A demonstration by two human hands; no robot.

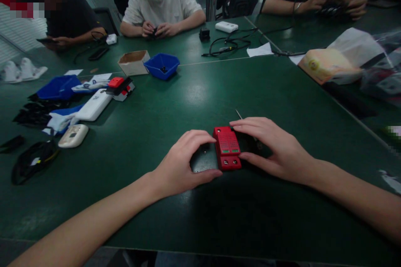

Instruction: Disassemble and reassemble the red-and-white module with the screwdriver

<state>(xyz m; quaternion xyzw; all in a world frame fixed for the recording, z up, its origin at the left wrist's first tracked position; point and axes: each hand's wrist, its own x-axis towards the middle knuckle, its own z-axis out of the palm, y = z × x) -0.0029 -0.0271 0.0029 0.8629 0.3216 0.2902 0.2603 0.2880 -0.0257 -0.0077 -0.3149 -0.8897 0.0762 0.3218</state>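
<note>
A red block-shaped device (228, 146) with two small green windows and several screws lies on the green table (188, 112), between my hands. My left hand (184, 158) is at its left side, thumb and fingers apart in a wide curve, fingertips at or very near its edge. On the right side, my right hand (269, 146) curves the same way, thumb and fingers apart, tips at the device's right edge. Whether the fingertips press on it is hard to tell. Behind my right hand the thin metal shaft of a tool (238, 114) sticks out; the rest is mostly hidden.
At the left are a blue tray (59, 87), a white box (95, 105), a red-and-black part (120, 88), a white case (73, 136) and a coiled cable (34, 160). Farther back stand a cardboard box (134, 63) and a blue bin (162, 66). Plastic bags (354, 54) lie right. People sit opposite.
</note>
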